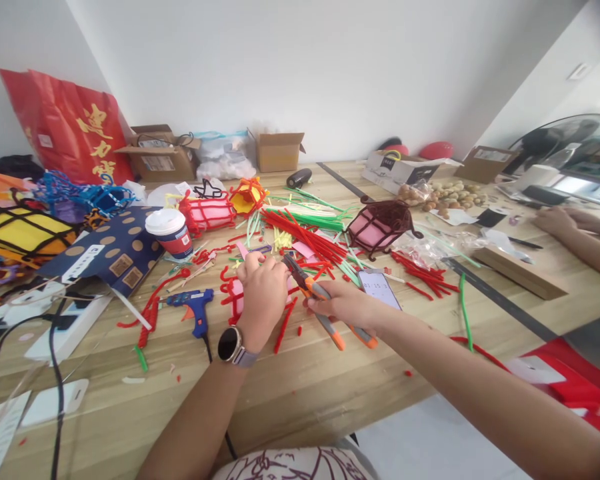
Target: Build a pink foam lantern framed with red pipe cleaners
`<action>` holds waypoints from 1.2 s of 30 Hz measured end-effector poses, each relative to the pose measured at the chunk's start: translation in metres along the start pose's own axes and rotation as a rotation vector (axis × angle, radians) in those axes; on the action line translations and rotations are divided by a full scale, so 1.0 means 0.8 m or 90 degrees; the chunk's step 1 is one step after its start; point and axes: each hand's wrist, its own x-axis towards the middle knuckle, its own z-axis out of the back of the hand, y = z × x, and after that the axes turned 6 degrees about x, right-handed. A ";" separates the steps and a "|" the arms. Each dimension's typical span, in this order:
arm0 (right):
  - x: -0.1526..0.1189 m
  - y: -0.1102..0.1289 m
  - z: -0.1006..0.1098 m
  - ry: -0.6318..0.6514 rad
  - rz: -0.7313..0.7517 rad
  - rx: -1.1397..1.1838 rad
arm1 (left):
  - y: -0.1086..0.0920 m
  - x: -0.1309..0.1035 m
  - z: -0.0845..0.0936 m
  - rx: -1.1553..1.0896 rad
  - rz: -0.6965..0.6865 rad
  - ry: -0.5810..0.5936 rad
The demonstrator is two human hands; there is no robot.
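Observation:
My right hand (337, 303) is closed round the pliers (316, 288), which have orange and grey handles and dark jaws pointing up and left. Its handles are spread a little apart. Beside the jaws, my left hand (264, 283) is closed over a small pink piece with red pipe-cleaner edging (234, 297), partly hidden under the fingers and palm. A smartwatch is on my left wrist. Just behind the hands lies a pile of red pipe cleaners (313, 237). A blue glue gun (196, 308) rests to the left of my left hand.
A lidded paper cup (170, 233) stands at the left, by a blue dotted bag (111, 248). A dark-framed pink lantern (377, 227) and a phone (379, 288) are right of centre. Black cables run front left. Another person's arms (580, 233) rest at the far right.

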 end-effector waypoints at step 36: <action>-0.003 -0.001 -0.018 0.025 0.063 -0.057 | 0.020 0.002 -0.009 -0.054 0.070 -0.022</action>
